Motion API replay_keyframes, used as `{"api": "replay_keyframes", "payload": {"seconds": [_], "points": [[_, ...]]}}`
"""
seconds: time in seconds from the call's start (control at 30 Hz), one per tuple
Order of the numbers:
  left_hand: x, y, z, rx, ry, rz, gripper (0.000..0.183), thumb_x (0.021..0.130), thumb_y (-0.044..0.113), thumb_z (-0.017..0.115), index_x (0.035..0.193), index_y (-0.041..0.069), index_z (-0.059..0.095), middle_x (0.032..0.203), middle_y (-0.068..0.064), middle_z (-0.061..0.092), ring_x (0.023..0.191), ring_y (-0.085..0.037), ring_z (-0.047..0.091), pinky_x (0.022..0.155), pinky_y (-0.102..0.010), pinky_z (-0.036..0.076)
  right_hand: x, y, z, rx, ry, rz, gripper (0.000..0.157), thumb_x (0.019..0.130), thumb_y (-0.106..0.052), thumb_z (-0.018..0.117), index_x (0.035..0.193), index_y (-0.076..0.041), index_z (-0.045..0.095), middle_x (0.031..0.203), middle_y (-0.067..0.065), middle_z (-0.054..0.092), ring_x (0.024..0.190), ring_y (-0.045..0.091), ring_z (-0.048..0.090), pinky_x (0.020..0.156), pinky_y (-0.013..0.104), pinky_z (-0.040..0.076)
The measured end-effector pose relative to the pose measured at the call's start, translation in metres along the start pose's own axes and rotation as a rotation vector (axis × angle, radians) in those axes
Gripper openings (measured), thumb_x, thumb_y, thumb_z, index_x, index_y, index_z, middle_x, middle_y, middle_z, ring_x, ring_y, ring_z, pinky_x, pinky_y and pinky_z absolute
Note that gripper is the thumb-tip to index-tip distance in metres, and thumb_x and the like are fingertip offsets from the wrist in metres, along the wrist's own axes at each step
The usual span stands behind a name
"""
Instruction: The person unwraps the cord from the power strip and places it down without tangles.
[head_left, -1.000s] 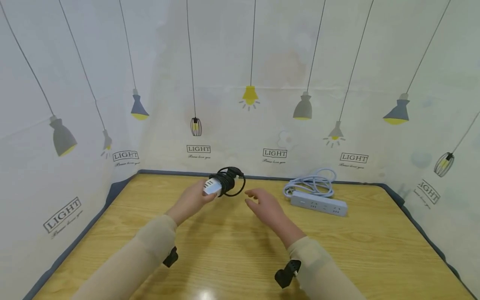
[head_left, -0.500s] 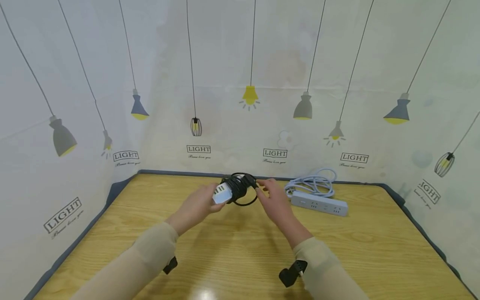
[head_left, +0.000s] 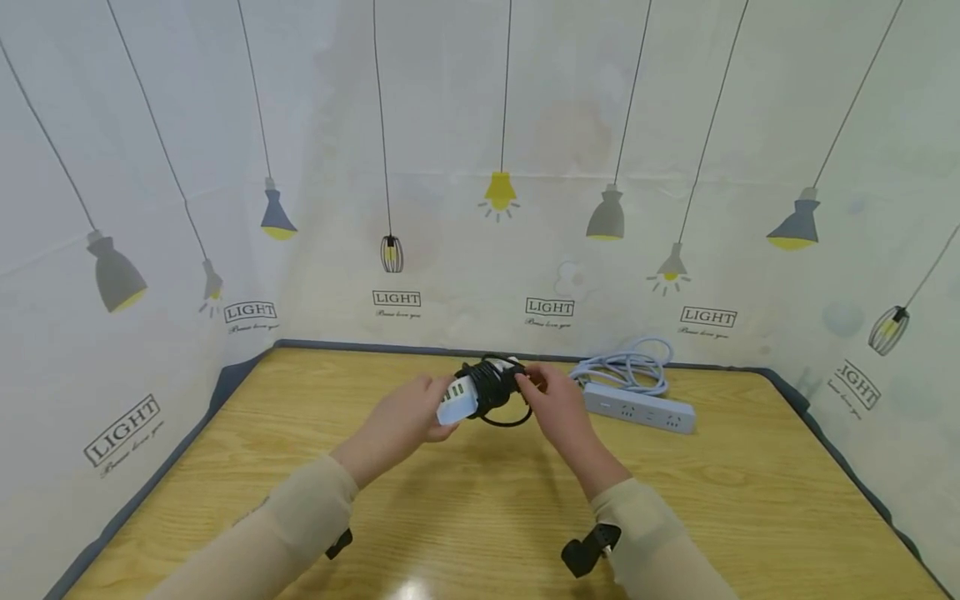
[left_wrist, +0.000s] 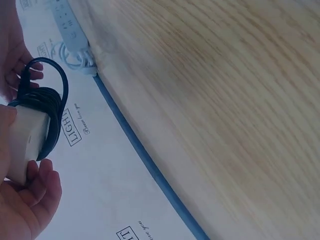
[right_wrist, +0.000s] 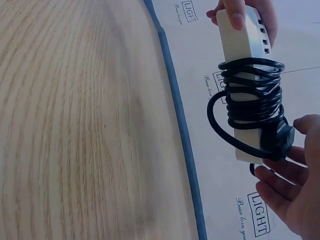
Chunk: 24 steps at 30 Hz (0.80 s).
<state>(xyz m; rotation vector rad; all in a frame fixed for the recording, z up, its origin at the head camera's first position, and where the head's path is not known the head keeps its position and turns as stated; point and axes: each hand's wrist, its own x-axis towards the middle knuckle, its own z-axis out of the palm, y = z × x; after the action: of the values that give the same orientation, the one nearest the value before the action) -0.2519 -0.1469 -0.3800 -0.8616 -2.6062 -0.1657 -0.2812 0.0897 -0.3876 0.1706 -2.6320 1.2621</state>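
A white power strip (head_left: 459, 403) is held above the table, its black cord (right_wrist: 254, 95) wound round its middle in several turns. My left hand (head_left: 401, 425) grips the strip's near end, thumb on one face and fingers on the other. At the far end, the thumb and fingers of my right hand (head_left: 561, 412) are at the black plug (right_wrist: 276, 141), pinching it. A loose loop of cord hangs beside the plug. In the left wrist view the strip's plain side (left_wrist: 27, 135) shows above the curled fingertips of the left hand.
A second power strip (head_left: 639, 407), pale grey-blue, lies at the back right of the wooden table (head_left: 465, 517). Its coiled pale cord (head_left: 626, 367) is behind it. A cloth backdrop (head_left: 450, 108) printed with lamps surrounds the back and sides.
The left hand has carried the wound power strip to the right and slightly nearer. The right hand, apart from it a second ago, has come to the black plug.
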Motion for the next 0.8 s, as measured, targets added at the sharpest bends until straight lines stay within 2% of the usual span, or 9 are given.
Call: {"api": "replay_keyframes", "payload": {"seconds": [0.13, 0.23, 0.37, 0.5, 0.67, 0.8], "points": [[-0.002, 0.006, -0.002, -0.006, 0.019, 0.026, 0.06, 0.083, 0.029, 0.078, 0.128, 0.0, 0.052, 0.099, -0.014, 0.06, 0.076, -0.02, 0.059, 0.058, -0.03, 0.053, -0.002, -0.001, -0.002, 0.002, -0.005, 0.037, 0.037, 0.095, -0.034, 0.065, 0.115, -0.004, 0.064, 0.091, 0.006, 0.064, 0.076, 0.018, 0.062, 0.068, 0.037, 0.052], [-0.003, 0.01, -0.002, -0.079, -0.001, -0.003, 0.06, 0.083, 0.027, 0.079, 0.128, 0.0, 0.052, 0.098, -0.013, 0.059, 0.077, -0.019, 0.057, 0.06, -0.031, 0.053, -0.004, -0.001, -0.004, -0.017, -0.013, 0.037, 0.035, 0.095, -0.032, 0.065, 0.116, -0.004, 0.063, 0.085, 0.005, 0.062, 0.068, 0.015, 0.061, 0.061, 0.033, 0.051], [-0.003, 0.016, -0.001, -0.27, -0.083, -0.118, 0.061, 0.083, 0.023, 0.079, 0.132, 0.0, 0.05, 0.102, -0.012, 0.058, 0.081, -0.017, 0.055, 0.067, -0.032, 0.051, -0.009, -0.003, -0.009, -0.116, -0.004, -0.016, 0.032, 0.097, -0.03, 0.062, 0.114, -0.003, 0.065, 0.081, 0.003, 0.064, 0.068, 0.015, 0.059, 0.059, 0.032, 0.05], [-0.001, 0.023, 0.0, -0.425, -0.147, -0.239, 0.068, 0.079, 0.02, 0.08, 0.135, 0.001, 0.048, 0.11, -0.011, 0.059, 0.087, -0.018, 0.056, 0.073, -0.035, 0.049, -0.015, -0.008, -0.014, -0.213, 0.012, -0.072, 0.032, 0.097, -0.031, 0.062, 0.112, -0.002, 0.067, 0.089, 0.006, 0.066, 0.077, 0.019, 0.061, 0.063, 0.036, 0.052], [0.004, 0.029, 0.001, -0.496, -0.194, -0.322, 0.074, 0.076, 0.027, 0.082, 0.135, 0.002, 0.047, 0.105, -0.006, 0.061, 0.08, -0.014, 0.056, 0.066, -0.032, 0.049, -0.022, -0.012, -0.018, -0.296, 0.064, -0.189, 0.032, 0.096, -0.029, 0.063, 0.111, -0.002, 0.069, 0.095, 0.01, 0.069, 0.082, 0.023, 0.064, 0.066, 0.039, 0.053], [0.005, 0.031, -0.001, -0.65, -0.199, -0.425, 0.065, 0.08, 0.03, 0.08, 0.13, 0.004, 0.05, 0.093, -0.004, 0.061, 0.071, -0.014, 0.058, 0.058, -0.03, 0.049, -0.025, -0.012, -0.019, -0.353, 0.122, -0.304, 0.03, 0.096, -0.026, 0.064, 0.11, 0.0, 0.07, 0.094, 0.012, 0.07, 0.083, 0.026, 0.066, 0.067, 0.04, 0.054]]}}
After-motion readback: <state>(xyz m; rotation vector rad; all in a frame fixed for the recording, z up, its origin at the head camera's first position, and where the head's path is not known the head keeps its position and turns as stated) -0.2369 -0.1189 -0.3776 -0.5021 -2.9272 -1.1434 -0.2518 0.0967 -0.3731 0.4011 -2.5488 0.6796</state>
